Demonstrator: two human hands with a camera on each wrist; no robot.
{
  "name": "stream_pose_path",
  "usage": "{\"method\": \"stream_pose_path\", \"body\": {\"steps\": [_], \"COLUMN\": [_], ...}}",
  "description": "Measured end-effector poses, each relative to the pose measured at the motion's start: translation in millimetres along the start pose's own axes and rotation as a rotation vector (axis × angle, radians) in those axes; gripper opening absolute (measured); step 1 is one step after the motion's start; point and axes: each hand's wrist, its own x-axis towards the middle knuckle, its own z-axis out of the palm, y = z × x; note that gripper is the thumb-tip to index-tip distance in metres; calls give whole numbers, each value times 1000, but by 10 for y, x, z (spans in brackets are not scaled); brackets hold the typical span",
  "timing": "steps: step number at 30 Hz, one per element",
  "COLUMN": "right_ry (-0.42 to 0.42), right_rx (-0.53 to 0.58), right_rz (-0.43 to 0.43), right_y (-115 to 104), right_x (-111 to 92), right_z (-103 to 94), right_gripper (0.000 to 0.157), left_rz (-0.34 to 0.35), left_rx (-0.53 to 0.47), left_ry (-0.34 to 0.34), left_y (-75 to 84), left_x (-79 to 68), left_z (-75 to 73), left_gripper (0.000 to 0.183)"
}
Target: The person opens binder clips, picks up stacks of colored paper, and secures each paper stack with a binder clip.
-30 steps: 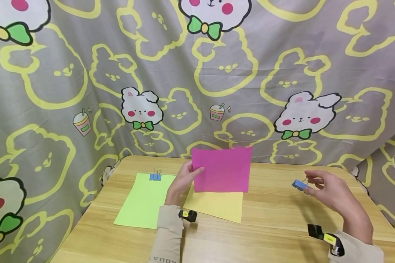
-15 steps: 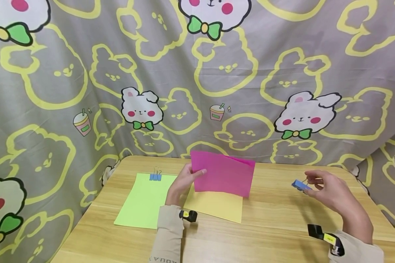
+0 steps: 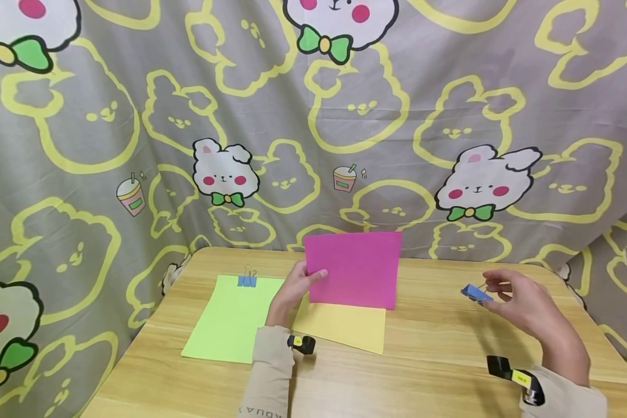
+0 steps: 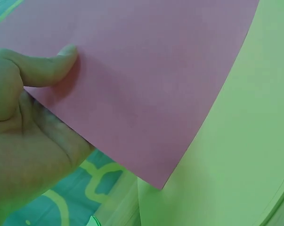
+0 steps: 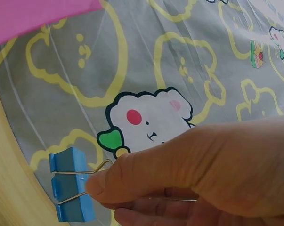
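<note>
My left hand (image 3: 296, 287) pinches the left edge of a stack of magenta paper (image 3: 357, 270), thumb in front, holding it raised above yellow paper (image 3: 352, 328). In the left wrist view the thumb lies across the magenta paper (image 4: 151, 84) and the other fingers are hidden behind it. Over the right part of the table, my right hand (image 3: 525, 299) holds a blue binder clip (image 3: 476, 294) by its wire handles, off the surface. The right wrist view shows the thumb on the handles of the binder clip (image 5: 71, 186), with nothing between its jaws.
Green paper (image 3: 224, 322) lies on the wooden table (image 3: 428, 371) at left, with another blue binder clip (image 3: 247, 281) on its far edge. A patterned grey curtain (image 3: 292, 128) hangs behind the table.
The magenta paper's right side dipped half a second ago and has risen again, so it stands flatter now. The right hand with its binder clip has barely moved.
</note>
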Motion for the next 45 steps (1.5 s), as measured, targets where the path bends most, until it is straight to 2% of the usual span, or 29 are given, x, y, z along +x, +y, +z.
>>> {"method": "stream_pose_path", "body": {"steps": [4,11,16,20,26,29,32,36,40,45], "right_ry": [-11,-23,-32,-40,-52,-62,-62,-38,-1,25], "right_rx": [-4,-9,-9,-18,-13,-4,0,27,88,200], "right_rz": [15,-21,-17,-26,-19,-18,-14,-14,-24,-43], "right_y": [-5,10,5,5,0,-13,-30,-49,-51,-56], "right_x": [11,2,10,17,12,12,12,9,5,1], "right_z": [-14,-23,-14,-1,13,20,34,60,75,70], "right_gripper": [53,54,57,53,50,49,49,48,49,50], "left_rz": [-2,1,7,-7,-51,-56,-47,-41,-36,-17], "left_rx": [11,5,2,11,60,88,108,49,-31,-51], "left_ry": [3,11,28,59,145,159,143,97,35,-17], "left_y": [-11,-30,-52,-52,30,71,92,87,94,141], "left_x": [9,23,24,12,-22,-37,-43,-45,-41,-28], "left_z": [-3,6,8,12,22,16,2,-30,-54,-50], "left_gripper": [18,18,20,23,26,25,24,24,26,24]}}
